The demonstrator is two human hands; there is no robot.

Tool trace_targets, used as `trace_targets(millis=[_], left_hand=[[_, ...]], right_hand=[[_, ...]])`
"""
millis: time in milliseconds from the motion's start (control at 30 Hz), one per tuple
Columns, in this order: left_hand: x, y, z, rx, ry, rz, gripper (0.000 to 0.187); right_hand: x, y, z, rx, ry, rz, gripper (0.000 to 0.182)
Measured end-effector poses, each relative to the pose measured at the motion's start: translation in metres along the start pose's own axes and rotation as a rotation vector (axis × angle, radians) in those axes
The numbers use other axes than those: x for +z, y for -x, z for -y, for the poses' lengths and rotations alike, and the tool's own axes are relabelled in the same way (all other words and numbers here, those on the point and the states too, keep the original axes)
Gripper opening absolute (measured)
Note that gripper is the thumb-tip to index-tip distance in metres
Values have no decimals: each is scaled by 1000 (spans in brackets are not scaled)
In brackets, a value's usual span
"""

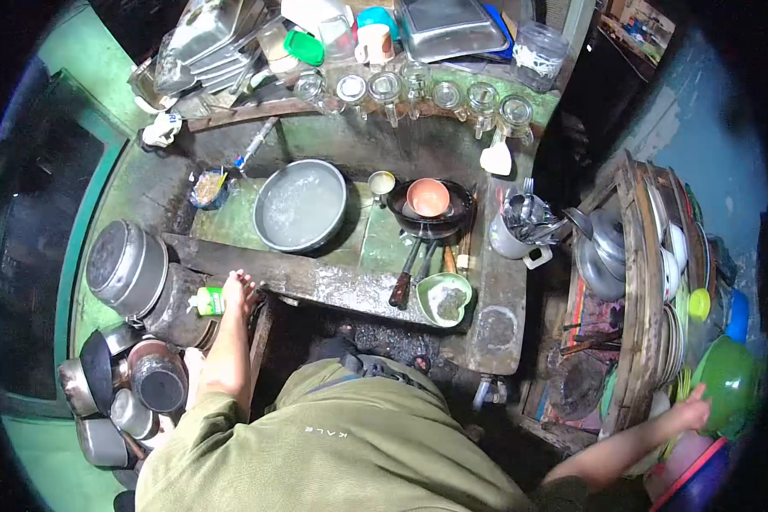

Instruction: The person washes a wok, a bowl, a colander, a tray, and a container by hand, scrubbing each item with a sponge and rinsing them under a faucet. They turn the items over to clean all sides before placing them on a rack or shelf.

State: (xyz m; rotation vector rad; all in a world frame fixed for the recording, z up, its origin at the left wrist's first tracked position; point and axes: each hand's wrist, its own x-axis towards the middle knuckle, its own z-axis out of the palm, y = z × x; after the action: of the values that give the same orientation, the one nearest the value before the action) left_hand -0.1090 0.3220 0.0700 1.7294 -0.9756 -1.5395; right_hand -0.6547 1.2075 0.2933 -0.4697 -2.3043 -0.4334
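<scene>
My left hand is over the left edge of the sink, its fingers stretched out and nothing in them. Right beside it lies a small green and white packet. Far to the right, my right hand has its fingers closed at the near rim of a green plastic basin; part of the grip is hidden. In the sink, a large grey basin holds cloudy water. A dark pan with an orange bowl in it sits to its right. A heart-shaped green dish rests on the front ledge.
Stacked pots crowd the left side. Glass mugs line the shelf behind the sink. A white container of cutlery stands on the right ledge. A wooden rack with plates and lids is at the right. A tap juts out below.
</scene>
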Motion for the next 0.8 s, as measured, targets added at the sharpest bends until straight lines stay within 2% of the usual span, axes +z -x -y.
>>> trace_targets(millis=[33, 67, 100, 133, 167, 200, 233, 267, 300, 333, 367, 400, 433, 467, 500, 533, 600, 667, 700, 767, 800], left_hand=[[4, -12, 8, 55, 28, 43, 38], [10, -17, 9, 46, 24, 49, 38], [19, -21, 7, 38, -4, 90, 37], [27, -26, 6, 31, -32, 133, 37], [35, -30, 5, 57, -43, 147, 36], [45, -33, 2, 50, -48, 157, 36], [54, -36, -3, 31, -55, 156, 36], [64, -38, -9, 12, -59, 158, 35], [73, -41, -16, -3, -79, 174, 34], [75, -52, -16, 36, -83, 253, 33], [76, -67, -14, 46, -79, 336, 34], [76, -82, -13, 57, -74, 418, 34], [84, -62, -28, 67, -86, 358, 34], [84, -71, -28, 61, -76, 389, 35], [83, -77, -30, 56, -93, 396, 37], [81, -73, -35, 67, -87, 415, 39], [72, -74, -47, 33, -108, 483, 39], [54, -73, -50, 56, -117, 483, 37], [41, -77, -59, 55, -94, 433, 37], [29, -77, -63, 6, -134, 433, 36], [19, -83, -63, -28, -102, 410, 37]], right_hand=[[-13, 20, 21, -173, -100, -239, 41], [-21, 41, 52, -308, -635, -325, 36], [-51, 63, 99, -146, -1066, -194, 32], [-93, 97, 156, 118, -1535, 94, 28], [-135, 128, 211, 328, -1899, 342, 26], [-174, 161, 263, 466, -2109, 590, 25], [-206, 192, 303, 292, -2068, 761, 25], [-228, 222, 341, 205, -2076, 1066, 21], [-244, 251, 375, 115, -1981, 1239, 19], [-239, 284, 411, -193, -1852, 1295, 20], [-239, 309, 445, -309, -1787, 1376, 19], [-241, 324, 482, -429, -1631, 1309, 17], [-219, 354, 527, -402, -1790, 1294, 16], [-213, 368, 565, -423, -1696, 1229, 15], [-221, 363, 594, -659, -1482, 937, 16], [-215, 372, 629, -576, -1385, 1086, 22], [-174, 399, 696, -805, -1049, 1011, 30], [-131, 424, 751, -1068, -545, 1090, 43], [-119, 434, 763, -1111, -455, 945, 50], [-85, 451, 785, -844, -467, 986, 64], [-62, 459, 795, -702, -515, 1085, 67]])
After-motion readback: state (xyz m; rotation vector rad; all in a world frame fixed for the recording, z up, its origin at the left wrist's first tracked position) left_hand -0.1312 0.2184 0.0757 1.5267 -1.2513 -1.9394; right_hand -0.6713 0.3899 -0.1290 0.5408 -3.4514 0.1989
